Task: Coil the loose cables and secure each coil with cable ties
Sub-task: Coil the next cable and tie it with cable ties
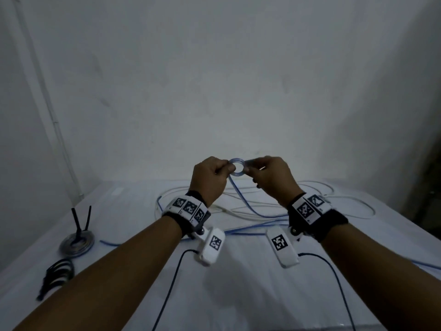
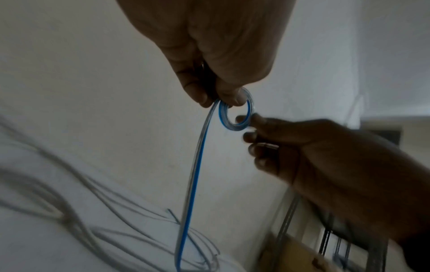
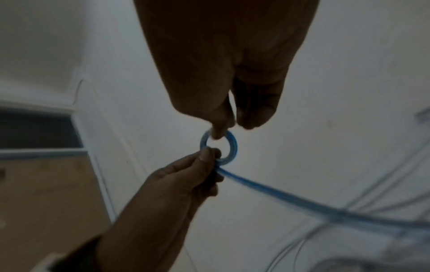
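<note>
Blue cable [image 1: 236, 167], small raised coil

A plain, dim room set up as a makeshift work spot, more bare home or back room than lab or workshop. A blank white wall [image 1: 214, 80] fills the far side, with a thin conduit [image 1: 59, 139] running down it at the left. The tabletop [image 1: 238, 295] is covered in white sheeting. Loose cables [image 1: 262, 211] sprawl across its far part, a finished coil [image 1: 76, 243] and a bunch of black ties [image 1: 57, 273] lie at the near left. The wrist views show brown floor [image 3: 46, 193] beyond the edge.
</note>
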